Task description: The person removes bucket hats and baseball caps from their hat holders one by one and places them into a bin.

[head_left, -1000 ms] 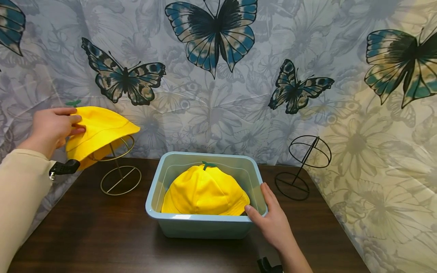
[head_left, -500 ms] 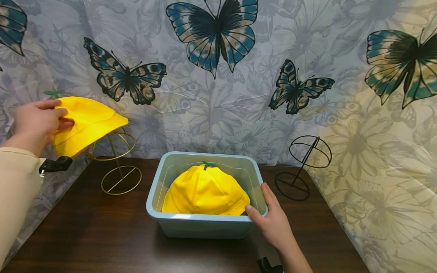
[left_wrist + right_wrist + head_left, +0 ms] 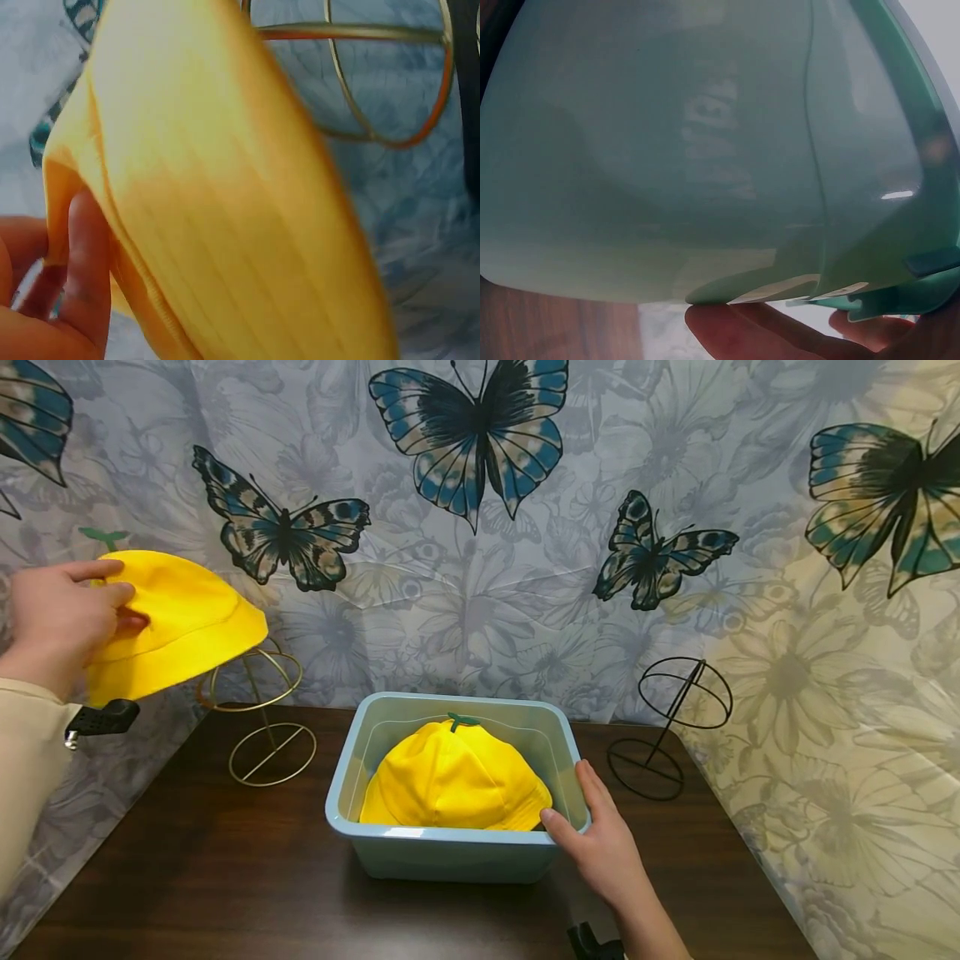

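Observation:
My left hand (image 3: 63, 618) pinches the crown of a yellow bucket hat (image 3: 180, 618) with a green sprout on top. This hat hangs tilted in the air, its brim overlapping the top of a gold wire hat stand (image 3: 273, 753) in the head view. In the left wrist view, the yellow cloth (image 3: 225, 187) is bunched between thumb and fingers. A second yellow hat (image 3: 453, 777) with a green sprout sits inside a blue-grey plastic bin (image 3: 450, 860). My right hand (image 3: 603, 839) holds the bin's right rim at the front corner, thumb over the edge.
A black wire hat stand (image 3: 667, 720) stands at the right rear of the dark wooden table (image 3: 285, 902). A butterfly-patterned cloth (image 3: 465, 610) hangs behind the table and along its sides.
My left hand has carried the hat up and to the left, off the gold stand's top. My right hand and the bin keep their place.

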{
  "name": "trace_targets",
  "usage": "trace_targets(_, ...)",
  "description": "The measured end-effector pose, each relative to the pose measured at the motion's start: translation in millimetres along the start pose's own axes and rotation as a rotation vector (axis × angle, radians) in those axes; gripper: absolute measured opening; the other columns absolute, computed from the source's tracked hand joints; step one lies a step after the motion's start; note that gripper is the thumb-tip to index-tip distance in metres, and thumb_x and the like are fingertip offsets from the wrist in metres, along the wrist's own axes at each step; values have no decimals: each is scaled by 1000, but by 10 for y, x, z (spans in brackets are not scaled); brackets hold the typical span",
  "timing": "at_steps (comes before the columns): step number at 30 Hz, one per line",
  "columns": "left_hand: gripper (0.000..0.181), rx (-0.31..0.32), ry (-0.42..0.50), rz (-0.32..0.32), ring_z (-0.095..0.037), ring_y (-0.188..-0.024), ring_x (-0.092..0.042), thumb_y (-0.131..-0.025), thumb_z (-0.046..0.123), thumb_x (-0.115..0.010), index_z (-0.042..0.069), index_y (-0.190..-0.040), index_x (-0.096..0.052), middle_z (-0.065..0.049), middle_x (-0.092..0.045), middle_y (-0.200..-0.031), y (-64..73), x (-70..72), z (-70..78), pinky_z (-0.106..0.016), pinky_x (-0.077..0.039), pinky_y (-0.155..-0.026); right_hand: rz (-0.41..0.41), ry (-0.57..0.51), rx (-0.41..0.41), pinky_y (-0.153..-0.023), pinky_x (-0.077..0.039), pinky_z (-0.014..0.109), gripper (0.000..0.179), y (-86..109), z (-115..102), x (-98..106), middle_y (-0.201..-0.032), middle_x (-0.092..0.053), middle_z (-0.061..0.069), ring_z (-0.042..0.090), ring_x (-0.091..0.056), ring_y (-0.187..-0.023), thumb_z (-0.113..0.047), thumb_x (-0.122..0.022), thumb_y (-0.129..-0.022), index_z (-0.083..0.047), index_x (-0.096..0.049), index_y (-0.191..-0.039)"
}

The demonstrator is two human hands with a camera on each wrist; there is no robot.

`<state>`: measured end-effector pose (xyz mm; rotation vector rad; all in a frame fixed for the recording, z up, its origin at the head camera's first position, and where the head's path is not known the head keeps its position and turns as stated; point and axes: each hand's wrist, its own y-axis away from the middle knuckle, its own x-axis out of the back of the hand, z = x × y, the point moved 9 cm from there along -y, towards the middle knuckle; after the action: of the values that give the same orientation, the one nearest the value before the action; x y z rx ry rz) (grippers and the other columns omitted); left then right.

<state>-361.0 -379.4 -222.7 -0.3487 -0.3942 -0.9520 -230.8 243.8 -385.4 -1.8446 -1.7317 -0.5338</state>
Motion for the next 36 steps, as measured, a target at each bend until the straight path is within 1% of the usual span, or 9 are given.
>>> trace_targets(6, 49, -295, -273, -20, 9, -53, -48, -106, 26, -47, 11, -152, -40, -25, -39, -148, 213, -43, 526, -11, -44, -45, 5, 1, 2, -107, -17, 72, 88, 1, -7, 11, -165, -13, 9, 38, -16, -147, -45, -65, -94, -9, -20, -160)
trace_targets(9, 45, -418, -339, -18, -14, -71, -62, -105, 19, -49, 7, -148, -45, -25, -43, -143, 350, -79, 778, -23, -55, -55, 8, 5, -2, -107, -17, 72, 88, 3, -6, 15, -165, -14, 8, 38, -16, -147, -46, -65, -94, -10, -20, -160)
trace_targets(12, 41, -551, -390, -19, -38, -102, -55, -104, 14, -53, 5, -144, -51, -24, -48, -140, 512, -132, 993, -30, -56, -67, 7, 6, -5, -107, -17, 72, 88, 5, -3, 17, -165, -13, 8, 38, -16, -147, -47, -64, -94, -10, -19, -160)
trace_targets(14, 40, -627, -402, -22, -42, -111, -48, -103, 13, -55, 5, -142, -54, -23, -51, -137, 624, -170, 1107, -27, -54, -72, 7, 5, -8, -107, -17, 71, 88, 7, 4, 17, -165, -14, 8, 37, -16, -147, -47, -64, -94, -10, -19, -160)
trace_targets(18, 35, -767, -346, -23, -38, -110, -50, -100, 9, -61, 5, -135, -62, -19, -57, -130, 852, -233, 1295, -2, -34, -62, 7, 3, -11, -108, -17, 70, 88, 6, 15, 8, -165, -14, 8, 37, -16, -147, -47, -65, -94, -10, -20, -160)
trace_targets(21, 33, -862, -296, -14, -35, -108, -54, -98, 8, -64, 6, -130, -66, -16, -62, -126, 1030, -281, 1422, -1, -31, -66, 8, 1, -7, -108, -17, 70, 88, 4, 16, 2, -165, -14, 8, 37, -16, -147, -47, -65, -94, -10, -20, -160)
trace_targets(27, 31, -1002, -225, -1, -27, -106, -57, -93, 6, -70, 9, -124, -71, -9, -67, -120, 1359, -365, 1619, -5, -35, -72, 11, 0, -4, -108, -17, 71, 89, 3, 6, 1, -165, -14, 7, 37, -16, -147, -47, -65, -93, -10, -20, -160)
trace_targets(33, 31, -1024, -152, -66, -7, -96, -54, -91, 7, -72, 10, -122, -73, -1, -67, -116, 1600, -532, 1702, -5, -42, -67, 7, -6, -4, -108, -16, 70, 89, -3, 6, -4, -165, -14, 8, 37, -16, -147, -47, -65, -93, -9, -20, -160)
trace_targets(36, 31, -1022, -109, -107, -9, -96, -55, -91, 6, -73, 10, -121, -74, 0, -66, -114, 1728, -642, 1725, -6, -44, -68, 9, -7, -4, -109, -17, 70, 88, -3, 3, 1, -165, -14, 8, 37, -16, -147, -47, -65, -94, -9, -20, -160)
